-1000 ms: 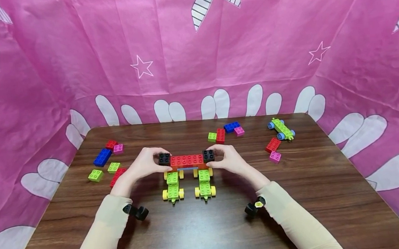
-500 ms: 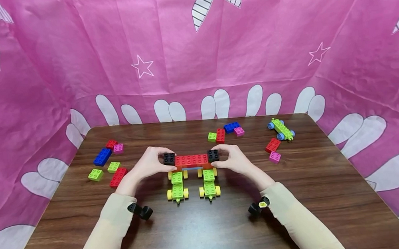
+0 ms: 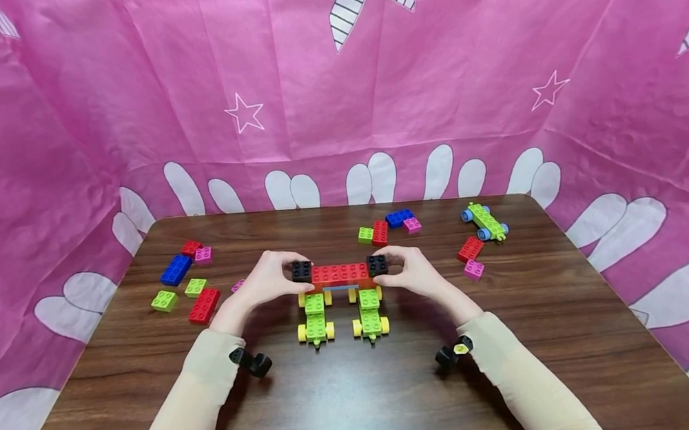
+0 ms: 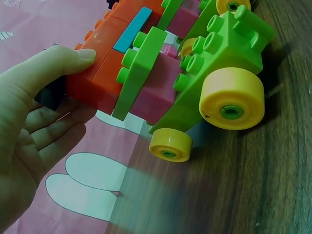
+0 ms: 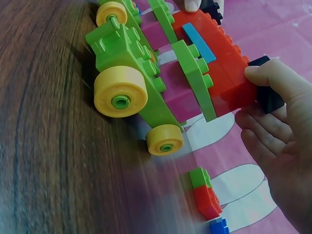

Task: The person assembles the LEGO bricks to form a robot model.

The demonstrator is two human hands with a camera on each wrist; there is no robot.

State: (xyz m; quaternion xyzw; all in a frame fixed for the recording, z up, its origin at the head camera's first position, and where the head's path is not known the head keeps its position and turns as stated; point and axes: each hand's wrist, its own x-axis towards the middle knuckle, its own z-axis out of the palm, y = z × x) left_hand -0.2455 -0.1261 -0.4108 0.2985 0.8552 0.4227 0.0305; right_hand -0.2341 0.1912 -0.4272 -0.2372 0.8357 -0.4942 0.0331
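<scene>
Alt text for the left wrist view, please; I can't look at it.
A person's left hand holds the end of a long red plastic brick beam. Under it, a flat lime-green studded plate and a pink plastic block are stacked on a green plastic car base with yellow wheels. A brown wood-grain tabletop spans the right side.

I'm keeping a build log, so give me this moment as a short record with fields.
Build: red beam spanning two green cars
Wheels: yellow on both cars
Ends: a black brick at each
Lower edge: blue piece between the cars
Left grip: holds the beam's left end
Right grip: holds the beam's right end
Apart: blue-wheeled green car, back right
Loose bricks: red, blue, pink, green
Surface: brown table
</scene>
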